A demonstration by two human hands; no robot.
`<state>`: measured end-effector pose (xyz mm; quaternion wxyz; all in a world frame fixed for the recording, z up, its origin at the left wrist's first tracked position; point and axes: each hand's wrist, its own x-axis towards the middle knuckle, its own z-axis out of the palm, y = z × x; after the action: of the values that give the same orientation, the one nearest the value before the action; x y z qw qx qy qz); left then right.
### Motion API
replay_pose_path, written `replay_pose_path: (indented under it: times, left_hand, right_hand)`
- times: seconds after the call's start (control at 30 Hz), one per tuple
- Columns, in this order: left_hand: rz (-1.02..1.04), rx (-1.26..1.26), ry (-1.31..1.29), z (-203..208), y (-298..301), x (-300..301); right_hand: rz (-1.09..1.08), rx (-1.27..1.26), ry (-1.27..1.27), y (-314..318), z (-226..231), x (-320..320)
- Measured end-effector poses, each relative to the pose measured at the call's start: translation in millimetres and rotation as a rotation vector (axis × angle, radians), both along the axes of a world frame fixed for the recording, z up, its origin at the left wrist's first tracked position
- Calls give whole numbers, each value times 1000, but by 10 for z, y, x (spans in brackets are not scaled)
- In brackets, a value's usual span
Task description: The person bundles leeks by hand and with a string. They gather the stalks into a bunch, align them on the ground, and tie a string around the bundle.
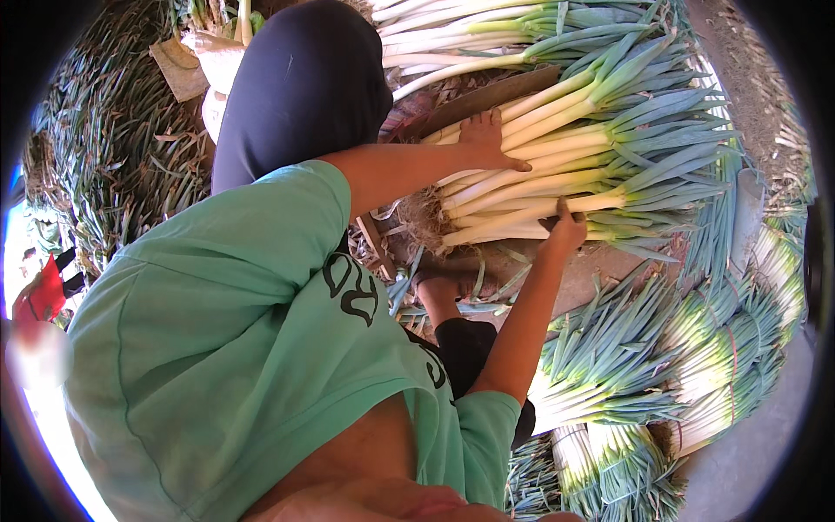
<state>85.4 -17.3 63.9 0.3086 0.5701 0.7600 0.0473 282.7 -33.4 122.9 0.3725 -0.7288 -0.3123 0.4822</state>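
Observation:
A large heap of leeks [600,170] lies before me, white shanks toward me and blue-green leaves pointing away to the right. Their brown root ends [422,222] are bunched on the near side. Across the upper shanks rests my left hand [487,142], flat and open, its fingers and thumb apart. My right hand [567,231] is at the lower edge of the heap, its fingers curled against an outer leek; part of its grip is hidden.
Tied bundles of leeks [722,365] stand at the lower right, beside loose leafy ones [609,348]. More leeks [461,26] lie at the top. A big pile of dark leaves [113,130] fills the upper left. My bent knee [304,78] rises beside the heap.

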Motion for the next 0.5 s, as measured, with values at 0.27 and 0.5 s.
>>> replay_pose_path:
  times: [0.27, 0.5]
  left_hand:
    - [8, -12, 14, -27, -10, -34]
    - [-15, -35, -8, -18, 3, -8]
  right_hand:
    - [-192, -62, -99, -15, 127, -52]
    - [43, -8, -218, -75, -260, 116]
